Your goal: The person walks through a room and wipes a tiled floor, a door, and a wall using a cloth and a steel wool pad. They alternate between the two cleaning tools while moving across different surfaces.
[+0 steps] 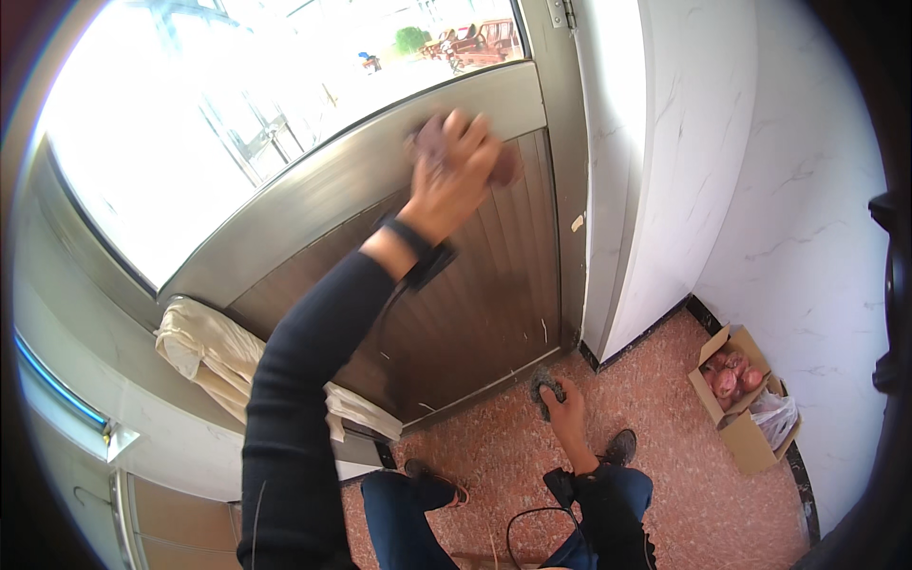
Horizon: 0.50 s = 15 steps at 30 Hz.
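My left hand is raised and slightly blurred, its fingers spread over a dark reddish-brown cloth. It holds the cloth against the metal door, where the smooth rail under the glass meets the ribbed lower panel. Lower down, in front of my right knee, my right hand grips a grey steel wool scourer between thumb and fingers. That scourer appears apart from the door's bottom edge, above the floor.
Cream cloth hangs at the door's left side. Cardboard boxes with red wrapped fruit and a plastic bag stand by the marbled wall. A black cable loops near my legs above the red floor.
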Each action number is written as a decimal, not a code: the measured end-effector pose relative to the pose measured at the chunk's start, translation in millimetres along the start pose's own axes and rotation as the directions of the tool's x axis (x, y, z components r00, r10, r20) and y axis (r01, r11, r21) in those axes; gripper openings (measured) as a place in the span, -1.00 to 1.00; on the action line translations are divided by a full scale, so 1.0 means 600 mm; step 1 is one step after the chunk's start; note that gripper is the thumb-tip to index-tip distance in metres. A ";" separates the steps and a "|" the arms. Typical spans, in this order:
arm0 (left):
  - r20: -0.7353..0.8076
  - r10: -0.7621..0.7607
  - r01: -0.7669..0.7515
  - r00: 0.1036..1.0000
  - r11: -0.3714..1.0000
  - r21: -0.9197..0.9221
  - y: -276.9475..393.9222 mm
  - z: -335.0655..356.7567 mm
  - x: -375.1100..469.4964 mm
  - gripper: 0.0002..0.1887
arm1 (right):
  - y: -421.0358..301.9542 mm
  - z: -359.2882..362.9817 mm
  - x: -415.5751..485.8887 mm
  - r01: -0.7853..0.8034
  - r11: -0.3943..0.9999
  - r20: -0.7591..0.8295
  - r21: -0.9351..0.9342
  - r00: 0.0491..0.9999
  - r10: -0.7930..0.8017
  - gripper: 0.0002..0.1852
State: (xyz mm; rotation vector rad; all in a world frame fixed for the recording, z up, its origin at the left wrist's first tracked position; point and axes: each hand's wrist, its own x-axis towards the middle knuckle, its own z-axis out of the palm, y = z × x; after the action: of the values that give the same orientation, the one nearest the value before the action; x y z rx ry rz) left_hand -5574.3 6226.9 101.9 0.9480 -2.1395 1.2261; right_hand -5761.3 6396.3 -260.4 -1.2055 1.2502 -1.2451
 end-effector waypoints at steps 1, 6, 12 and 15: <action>0.040 -0.014 0.015 0.999 0.999 -0.036 -0.001 -0.028 -0.061 -0.68 | 0.001 -0.003 -0.002 -0.015 0.999 -0.010 0.040 1.000 0.015 -0.65; 0.314 -0.299 0.341 0.901 0.936 -0.087 -0.007 -0.181 -0.273 -0.54 | -0.043 -0.004 0.009 -0.008 0.989 0.003 0.148 1.000 0.008 -0.65; -0.029 -0.319 0.321 0.947 0.943 0.093 -0.096 -0.285 -0.289 -0.61 | -0.284 0.030 0.146 0.661 0.748 -0.258 0.060 0.734 -0.628 -0.63; -0.059 -0.260 0.263 0.964 0.963 0.061 -0.133 -0.295 -0.277 -0.63 | -0.421 0.059 0.256 0.783 0.592 -0.344 -0.193 0.511 -0.788 -0.70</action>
State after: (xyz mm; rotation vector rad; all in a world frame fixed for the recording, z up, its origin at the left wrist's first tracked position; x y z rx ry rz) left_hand -5394.0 6407.7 112.1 1.1741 -1.8717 1.1831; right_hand -5729.6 6243.6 -6.5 -1.6793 0.9633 -2.2637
